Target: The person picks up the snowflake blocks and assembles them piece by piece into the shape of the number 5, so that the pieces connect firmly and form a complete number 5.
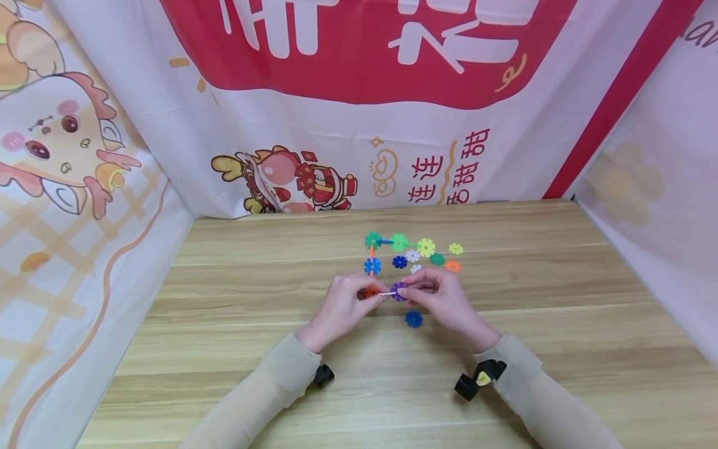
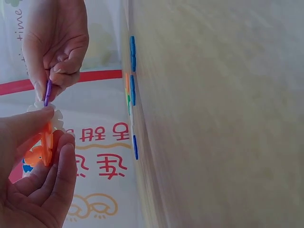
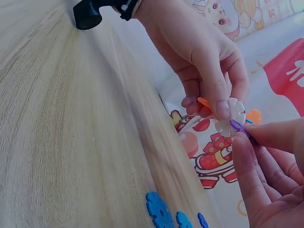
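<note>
My left hand (image 1: 343,307) pinches a white notched flower disc (image 3: 238,110) and an orange flower disc (image 2: 46,142) that stands against it. Between thumb and fingers, my right hand (image 1: 449,301) holds a purple flower disc (image 1: 398,291) with its edge at the white disc's rim. From the left hand's discs a chain runs back through a blue disc (image 1: 373,266) to a green disc (image 1: 373,241), then right through a light green disc (image 1: 399,242) to a yellow disc (image 1: 426,247). Fingers hide part of the orange and white discs.
Loose discs lie on the wooden table (image 1: 224,324) past the hands, among them a dark blue one (image 1: 399,262), a green one (image 1: 437,259) and an orange one (image 1: 452,266). Another blue disc (image 1: 414,319) lies nearer, between the wrists. Printed cloth (image 1: 359,149) hangs behind and at both sides.
</note>
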A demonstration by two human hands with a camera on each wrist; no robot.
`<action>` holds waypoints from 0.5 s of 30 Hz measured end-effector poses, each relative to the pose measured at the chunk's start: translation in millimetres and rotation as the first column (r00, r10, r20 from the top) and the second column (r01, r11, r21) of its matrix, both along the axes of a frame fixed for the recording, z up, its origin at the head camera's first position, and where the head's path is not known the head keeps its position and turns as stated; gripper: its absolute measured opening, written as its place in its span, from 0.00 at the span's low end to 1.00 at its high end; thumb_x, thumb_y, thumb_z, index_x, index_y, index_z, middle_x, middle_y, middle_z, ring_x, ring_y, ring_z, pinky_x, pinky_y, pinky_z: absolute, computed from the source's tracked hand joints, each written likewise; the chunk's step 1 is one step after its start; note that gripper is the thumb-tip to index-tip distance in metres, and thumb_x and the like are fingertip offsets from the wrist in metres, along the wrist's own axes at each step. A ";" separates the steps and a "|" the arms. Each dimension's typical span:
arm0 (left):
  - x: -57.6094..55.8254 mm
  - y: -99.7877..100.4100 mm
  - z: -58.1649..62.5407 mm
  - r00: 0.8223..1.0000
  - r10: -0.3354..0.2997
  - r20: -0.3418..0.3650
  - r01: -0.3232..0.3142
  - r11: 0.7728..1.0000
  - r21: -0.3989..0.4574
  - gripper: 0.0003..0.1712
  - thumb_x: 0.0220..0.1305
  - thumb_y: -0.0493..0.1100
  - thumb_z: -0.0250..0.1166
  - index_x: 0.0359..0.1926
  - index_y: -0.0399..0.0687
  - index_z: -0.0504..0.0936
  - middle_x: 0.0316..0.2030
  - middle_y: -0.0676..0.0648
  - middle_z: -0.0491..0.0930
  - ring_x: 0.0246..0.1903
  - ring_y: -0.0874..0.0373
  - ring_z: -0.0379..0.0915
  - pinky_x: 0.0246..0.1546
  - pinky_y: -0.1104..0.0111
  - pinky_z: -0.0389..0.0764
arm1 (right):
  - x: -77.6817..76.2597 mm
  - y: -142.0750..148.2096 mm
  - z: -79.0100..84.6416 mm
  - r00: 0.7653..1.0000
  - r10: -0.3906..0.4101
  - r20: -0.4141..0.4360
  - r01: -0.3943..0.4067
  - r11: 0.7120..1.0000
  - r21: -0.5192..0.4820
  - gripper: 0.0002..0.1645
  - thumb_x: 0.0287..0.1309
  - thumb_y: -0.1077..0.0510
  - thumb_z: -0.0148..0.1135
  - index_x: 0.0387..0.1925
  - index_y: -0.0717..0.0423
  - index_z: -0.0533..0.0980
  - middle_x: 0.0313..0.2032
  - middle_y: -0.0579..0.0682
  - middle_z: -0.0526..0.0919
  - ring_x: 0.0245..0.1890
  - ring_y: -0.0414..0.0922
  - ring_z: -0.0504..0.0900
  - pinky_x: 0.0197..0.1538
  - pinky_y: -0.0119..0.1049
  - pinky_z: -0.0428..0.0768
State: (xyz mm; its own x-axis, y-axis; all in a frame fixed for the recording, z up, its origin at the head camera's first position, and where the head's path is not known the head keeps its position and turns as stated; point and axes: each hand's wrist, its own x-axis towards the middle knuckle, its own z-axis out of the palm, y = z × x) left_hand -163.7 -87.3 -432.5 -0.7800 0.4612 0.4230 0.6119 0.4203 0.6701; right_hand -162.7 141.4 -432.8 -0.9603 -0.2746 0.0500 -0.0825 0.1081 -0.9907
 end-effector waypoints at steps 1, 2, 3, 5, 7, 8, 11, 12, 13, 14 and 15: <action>0.0 0.0 0.1 1.000 0.002 0.004 -0.002 1.000 0.003 0.05 0.64 0.34 0.72 0.39 0.47 0.90 0.36 0.53 0.86 0.26 0.65 0.75 0.24 0.70 0.77 | 0.0 0.2 0.0 1.000 -0.001 0.002 0.001 1.000 -0.001 0.09 0.62 0.68 0.69 0.42 0.69 0.81 0.39 0.60 0.87 0.36 0.57 0.86 0.40 0.42 0.87; 0.0 0.2 0.2 1.000 0.005 0.006 -0.005 1.000 0.005 0.05 0.64 0.34 0.72 0.39 0.47 0.90 0.36 0.53 0.86 0.26 0.65 0.75 0.24 0.70 0.77 | 0.0 0.1 0.1 1.000 -0.002 0.005 0.002 1.000 -0.004 0.09 0.62 0.68 0.69 0.43 0.68 0.81 0.40 0.60 0.87 0.36 0.58 0.86 0.41 0.42 0.87; -0.2 0.3 0.1 1.000 0.008 0.010 -0.008 1.000 0.006 0.05 0.64 0.35 0.72 0.39 0.47 0.90 0.36 0.53 0.86 0.26 0.65 0.75 0.24 0.70 0.77 | 0.0 0.1 0.3 1.000 -0.002 0.010 0.002 1.000 -0.008 0.09 0.62 0.69 0.69 0.43 0.68 0.81 0.40 0.60 0.87 0.37 0.59 0.86 0.41 0.42 0.87; -0.3 0.4 0.1 1.000 0.014 0.019 -0.015 1.000 0.006 0.04 0.65 0.36 0.72 0.39 0.48 0.90 0.36 0.54 0.86 0.25 0.66 0.74 0.24 0.70 0.77 | -0.2 0.2 0.2 1.000 -0.002 0.017 0.002 1.000 -0.007 0.09 0.62 0.68 0.70 0.43 0.67 0.81 0.40 0.60 0.87 0.37 0.60 0.86 0.41 0.43 0.86; -0.5 0.5 0.2 0.999 0.023 0.033 -0.024 1.000 0.006 0.04 0.65 0.36 0.72 0.40 0.49 0.90 0.35 0.54 0.87 0.25 0.66 0.75 0.24 0.70 0.77 | 0.0 0.4 0.7 1.000 0.000 0.022 0.000 1.000 -0.011 0.10 0.62 0.67 0.70 0.44 0.66 0.81 0.41 0.59 0.87 0.38 0.60 0.86 0.42 0.43 0.86; -0.6 0.5 0.4 0.999 0.028 0.041 -0.028 1.000 0.006 0.04 0.65 0.37 0.72 0.40 0.49 0.90 0.35 0.55 0.87 0.26 0.67 0.75 0.24 0.70 0.78 | 0.0 0.6 0.8 1.000 0.000 0.025 0.000 1.000 -0.013 0.10 0.62 0.67 0.70 0.44 0.66 0.82 0.41 0.59 0.87 0.39 0.60 0.86 0.42 0.43 0.86; -1.2 1.1 1.4 0.997 0.040 0.065 -0.040 0.999 0.008 0.04 0.66 0.38 0.72 0.40 0.50 0.90 0.35 0.57 0.86 0.26 0.67 0.75 0.25 0.69 0.78 | -0.5 1.7 0.6 1.000 0.008 0.027 -0.008 1.000 -0.014 0.12 0.62 0.64 0.71 0.46 0.64 0.82 0.42 0.58 0.87 0.40 0.58 0.86 0.43 0.44 0.86; -1.5 1.3 1.8 0.996 0.045 0.076 -0.046 0.999 0.009 0.04 0.66 0.38 0.72 0.41 0.50 0.90 0.35 0.57 0.86 0.26 0.67 0.75 0.25 0.69 0.78 | -0.6 2.3 0.4 1.000 0.009 0.028 -0.009 1.000 -0.014 0.13 0.62 0.63 0.71 0.47 0.63 0.82 0.42 0.58 0.87 0.40 0.57 0.86 0.44 0.44 0.86; -1.6 1.5 2.2 0.995 0.051 0.085 -0.052 0.999 0.009 0.04 0.66 0.39 0.72 0.41 0.50 0.90 0.34 0.58 0.86 0.26 0.66 0.75 0.25 0.69 0.78 | -0.7 3.0 0.3 1.000 0.012 0.028 -0.012 1.000 -0.011 0.14 0.62 0.62 0.71 0.48 0.63 0.82 0.42 0.58 0.87 0.41 0.57 0.86 0.44 0.44 0.86; -1.6 1.6 2.6 0.994 0.055 0.091 -0.056 0.998 0.012 0.04 0.66 0.39 0.72 0.41 0.50 0.90 0.34 0.59 0.86 0.26 0.66 0.75 0.25 0.68 0.79 | -0.7 3.7 0.2 1.000 0.014 0.028 -0.014 1.000 -0.009 0.15 0.62 0.61 0.72 0.49 0.62 0.82 0.43 0.58 0.87 0.41 0.58 0.86 0.45 0.43 0.86; -1.8 1.6 2.8 0.994 0.060 0.094 -0.062 0.998 0.014 0.05 0.66 0.39 0.72 0.41 0.51 0.90 0.34 0.60 0.86 0.26 0.66 0.75 0.25 0.68 0.79 | -0.7 4.4 0.5 0.999 0.012 0.032 -0.012 1.000 -0.001 0.15 0.62 0.61 0.72 0.49 0.62 0.82 0.43 0.58 0.87 0.41 0.57 0.86 0.45 0.43 0.86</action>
State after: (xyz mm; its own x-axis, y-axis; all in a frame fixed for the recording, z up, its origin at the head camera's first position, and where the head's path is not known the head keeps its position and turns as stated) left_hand -165.4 -85.8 -429.7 -0.8431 0.4047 0.3540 0.5195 0.4429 0.7308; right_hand -163.4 145.9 -432.3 -0.9580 -0.2862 0.0194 -0.0518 0.1064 -0.9930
